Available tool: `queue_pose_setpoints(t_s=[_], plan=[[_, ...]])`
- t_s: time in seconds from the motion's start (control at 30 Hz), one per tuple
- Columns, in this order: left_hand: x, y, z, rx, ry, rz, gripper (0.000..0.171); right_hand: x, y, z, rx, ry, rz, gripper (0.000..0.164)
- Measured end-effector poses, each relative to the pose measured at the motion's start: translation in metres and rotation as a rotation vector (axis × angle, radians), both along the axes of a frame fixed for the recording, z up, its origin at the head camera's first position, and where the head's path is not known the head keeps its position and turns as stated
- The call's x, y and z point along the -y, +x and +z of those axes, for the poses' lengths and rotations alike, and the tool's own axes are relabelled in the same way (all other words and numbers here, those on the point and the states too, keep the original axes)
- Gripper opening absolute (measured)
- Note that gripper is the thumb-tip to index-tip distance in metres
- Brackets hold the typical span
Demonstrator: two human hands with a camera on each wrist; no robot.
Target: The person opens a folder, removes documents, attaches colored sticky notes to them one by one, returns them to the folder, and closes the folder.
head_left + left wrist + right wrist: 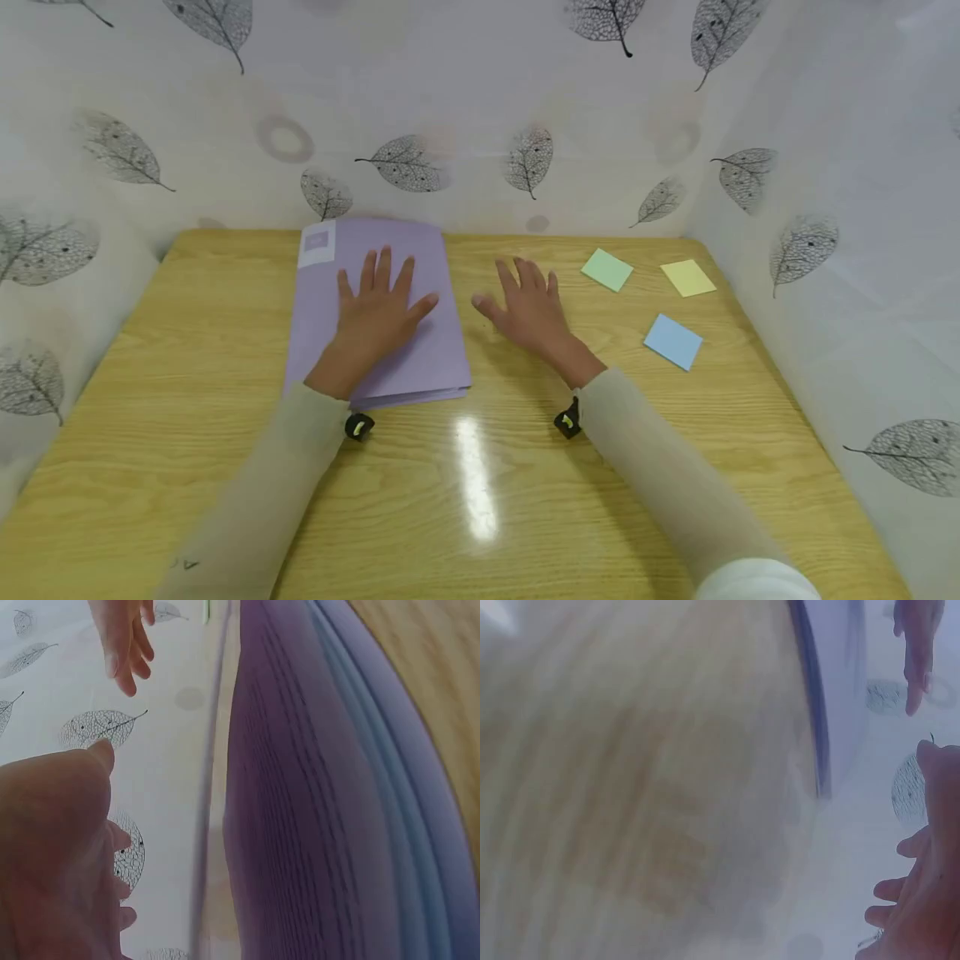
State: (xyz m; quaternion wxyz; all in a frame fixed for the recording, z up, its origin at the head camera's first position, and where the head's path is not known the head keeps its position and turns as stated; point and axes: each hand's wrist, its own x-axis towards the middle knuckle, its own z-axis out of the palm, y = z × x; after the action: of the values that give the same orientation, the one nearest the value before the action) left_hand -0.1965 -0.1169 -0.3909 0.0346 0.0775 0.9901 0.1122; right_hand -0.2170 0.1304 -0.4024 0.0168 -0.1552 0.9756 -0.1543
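Note:
A lilac paper folder [420, 354] with a white label at its top left corner lies on the table. Over it is my left hand [375, 321], palm down with fingers and thumb spread. The left wrist view shows that hand [52, 847] raised above the folder [300, 787], whose edge has several blue and lilac layers. To the right of the folder hovers my right hand [534, 315], fingers spread and nothing held. In the right wrist view, the right hand [922, 900] is at the right, with the folder's edge [836, 697] beyond the bare wood.
On the table's right side lie a green sticky note pad [607, 270], a yellow one [688, 277] and a blue one [673, 342]. White leaf-print sheeting [465, 100] walls the back and sides of the wooden table [420, 500].

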Motion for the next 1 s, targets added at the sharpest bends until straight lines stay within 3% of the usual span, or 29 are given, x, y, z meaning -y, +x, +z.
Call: queue_pose_setpoints(t_s=[0.27, 0.53, 0.83, 1.0], plan=[[0.036, 0.025, -0.004, 0.030, 0.008, -0.012, 0.082, 0.020, 0.018, -0.016, 0.057, 0.080, 0.159, 0.084], [0.073, 0.048, -0.009, 0.029, 0.011, -0.044, 0.081, 0.038, 0.022, -0.019, 0.146, 0.030, 0.282, 0.089], [0.095, 0.058, -0.019, 0.062, 0.007, -0.109, 0.080, 0.041, 0.024, -0.026, 0.212, 0.037, 0.385, 0.092], [0.099, 0.060, -0.024, 0.076, 0.082, -0.119, 0.081, 0.043, 0.024, -0.027, 0.226, 0.055, 0.422, 0.090]])
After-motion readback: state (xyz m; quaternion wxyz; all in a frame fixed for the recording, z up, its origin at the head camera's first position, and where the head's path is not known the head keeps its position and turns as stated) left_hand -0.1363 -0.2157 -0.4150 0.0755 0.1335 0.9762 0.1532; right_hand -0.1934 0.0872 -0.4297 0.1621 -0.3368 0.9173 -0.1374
